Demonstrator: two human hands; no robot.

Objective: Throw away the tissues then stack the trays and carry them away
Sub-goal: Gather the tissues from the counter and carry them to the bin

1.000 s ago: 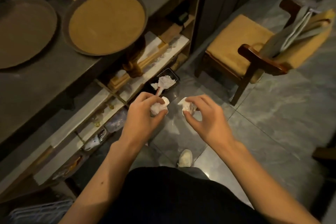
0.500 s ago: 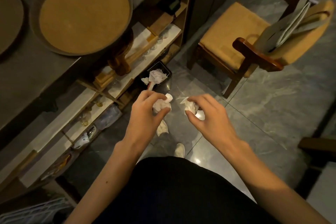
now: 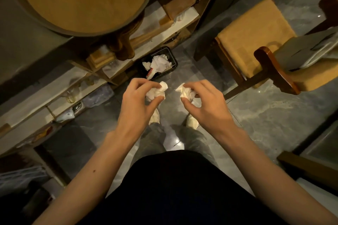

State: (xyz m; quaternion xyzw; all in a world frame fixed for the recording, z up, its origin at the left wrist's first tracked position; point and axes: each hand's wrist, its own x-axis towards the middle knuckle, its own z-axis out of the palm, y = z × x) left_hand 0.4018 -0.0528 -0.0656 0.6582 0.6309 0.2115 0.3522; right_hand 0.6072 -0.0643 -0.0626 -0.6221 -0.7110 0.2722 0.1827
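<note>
I'm on the throwing-away step, my left hand (image 3: 139, 100) pinched on one crumpled tissue (image 3: 155, 92) and my right hand (image 3: 203, 102) on another (image 3: 186, 91), so next both must travel toward twelve o'clock over the black bin (image 3: 173, 60) and let go.

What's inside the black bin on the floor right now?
The black bin holds crumpled white tissues and a reddish scrap. Anything beneath that pile is hidden.

No text, label, brand, number or sign can be read anywhere: the scene is dim, and the papers in the bin (image 3: 157, 63) beyond the hands show nothing legible.
</note>
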